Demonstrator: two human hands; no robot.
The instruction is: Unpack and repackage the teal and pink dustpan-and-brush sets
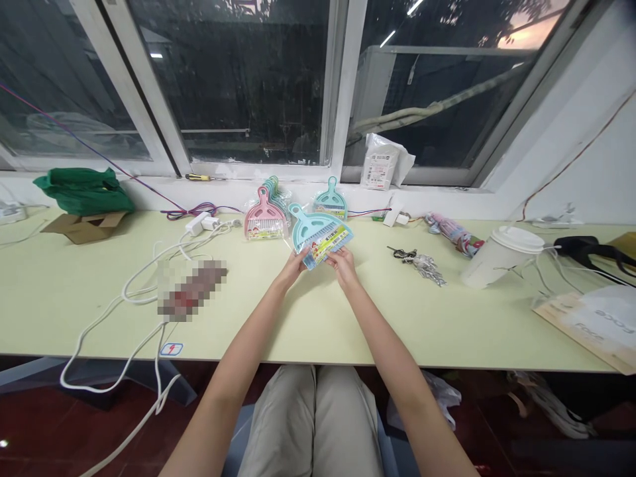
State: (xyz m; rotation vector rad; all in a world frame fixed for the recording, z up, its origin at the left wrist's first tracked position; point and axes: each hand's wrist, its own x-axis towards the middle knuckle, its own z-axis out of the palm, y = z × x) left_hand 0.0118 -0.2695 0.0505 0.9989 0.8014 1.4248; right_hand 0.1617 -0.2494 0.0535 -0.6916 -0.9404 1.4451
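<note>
Between my two hands is a packaged mini dustpan and brush set, light blue, with a yellow-green and blue label along its lower edge. My left hand grips the lower left corner of the pack. The lower right edge is held by my right hand. The set tilts, its handle pointing up and to the left. Behind it, a row of wrapped sets with a pink dustpan set in front leans near the wall. Another blue dustpan set stands to the right of that row, partly covered by the held one.
White cables and a blurred-out object lie on the left of the table. A green bag rests on a cardboard box. On the right are keys, a folded umbrella and a paper cup.
</note>
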